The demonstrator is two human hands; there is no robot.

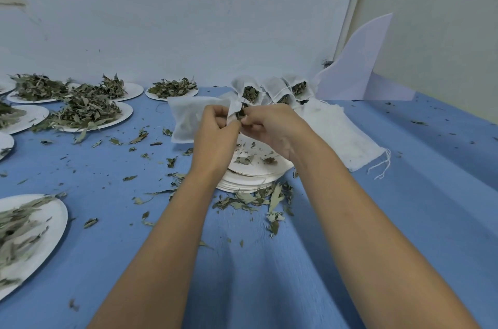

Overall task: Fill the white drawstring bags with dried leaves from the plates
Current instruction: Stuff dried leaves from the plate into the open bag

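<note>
Head view: above a stack of plates (242,185) near the middle of the blue table (404,207), both hands meet. The left hand (215,129) pinches the mouth edge of a white drawstring bag (186,118), whose body hangs out to the left of the stack, off the table. The right hand (272,128), fingers curled, pinches a tuft of dried leaves (241,113) right at that mouth. Behind the stack three filled bags (250,93) stand upright and close together, mouths open. Flat empty bags (347,137) lie to the right of the stack, touching its rim, their strings trailing toward the near side. A drift of spilled leaves (253,200) lies against the stack's near edge, and thinner scatter spreads to its left. Far left of the stack, heaped plates (118,117) crowd together, some rims overlapping. Right of the stack, past the empty bags, the table is bare blue with only crumbs. A white board (358,72) leans at the wall behind and to the right.
</note>
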